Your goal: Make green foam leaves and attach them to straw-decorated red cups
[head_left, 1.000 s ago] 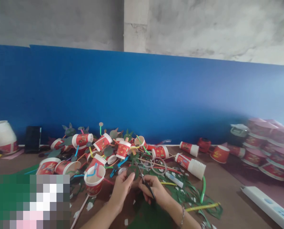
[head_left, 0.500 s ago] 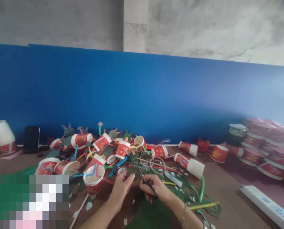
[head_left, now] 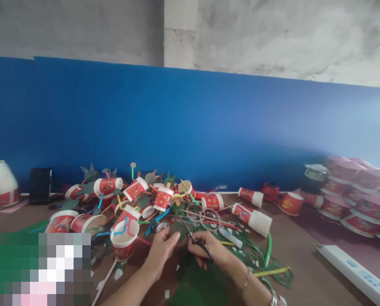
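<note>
Between the thumb and fingers of my left hand (head_left: 162, 248) is a round piece of dark green paper (head_left: 177, 231). My right hand (head_left: 208, 250) has its fingers through the handles of black-handled scissors (head_left: 194, 240). The blades point up and left, along the right edge of the green paper; how far apart they are is hard to make out. Below my hands lies a larger sheet of green paper (head_left: 196, 282). Left of my left hand stands a red and white paper cup (head_left: 123, 246) with bent straws in it.
A heap of red paper cups (head_left: 135, 189) with straws and green paper shapes fills the back left. Tape rolls (head_left: 210, 219), a glue stick (head_left: 231, 238), green scraps and nested cups (head_left: 252, 219) lie at the right. A white power strip (head_left: 355, 272) and stacked pink-topped tubs (head_left: 365, 191) are farther right.
The scissors have turned slightly in my right hand against the paper's edge. My left hand still holds the round piece. The whole view has shifted a little.
</note>
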`<state>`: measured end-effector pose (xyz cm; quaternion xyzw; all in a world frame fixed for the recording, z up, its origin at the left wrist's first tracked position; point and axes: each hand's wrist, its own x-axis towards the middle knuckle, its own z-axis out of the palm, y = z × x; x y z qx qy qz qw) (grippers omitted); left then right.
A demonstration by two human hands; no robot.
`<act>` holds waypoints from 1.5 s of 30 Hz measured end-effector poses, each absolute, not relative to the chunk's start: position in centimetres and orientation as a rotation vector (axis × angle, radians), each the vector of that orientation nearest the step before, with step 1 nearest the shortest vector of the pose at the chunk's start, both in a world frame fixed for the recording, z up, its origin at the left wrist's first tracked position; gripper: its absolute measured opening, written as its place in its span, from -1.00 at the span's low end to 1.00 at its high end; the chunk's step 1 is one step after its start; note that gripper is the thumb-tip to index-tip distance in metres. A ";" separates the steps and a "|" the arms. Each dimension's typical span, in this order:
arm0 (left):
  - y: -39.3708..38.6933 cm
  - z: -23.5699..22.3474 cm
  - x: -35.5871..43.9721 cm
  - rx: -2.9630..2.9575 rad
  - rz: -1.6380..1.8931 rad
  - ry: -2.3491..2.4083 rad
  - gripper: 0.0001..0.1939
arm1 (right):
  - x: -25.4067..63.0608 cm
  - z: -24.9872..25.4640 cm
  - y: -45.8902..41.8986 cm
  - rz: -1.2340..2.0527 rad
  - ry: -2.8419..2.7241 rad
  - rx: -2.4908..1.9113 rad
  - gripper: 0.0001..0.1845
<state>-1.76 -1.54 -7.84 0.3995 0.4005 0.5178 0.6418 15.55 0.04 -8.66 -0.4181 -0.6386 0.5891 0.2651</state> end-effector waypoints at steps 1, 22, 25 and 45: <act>-1.5 -7.9 -1.8 0.915 1.174 0.923 -0.66 | 15.5 -8.7 0.0 1.580 -1.732 -1.137 -0.66; -1.1 -9.3 -2.1 0.899 1.219 0.971 -0.69 | 15.5 -8.0 0.3 1.279 -1.796 -1.299 -0.83; -1.2 -9.4 -2.0 0.884 1.313 0.962 -0.79 | 15.2 -7.9 -0.2 1.125 -1.937 -1.298 -0.76; -0.8 -9.8 -1.8 0.896 1.375 1.073 -0.67 | 16.6 -7.2 -0.1 1.573 -1.796 -1.178 -0.64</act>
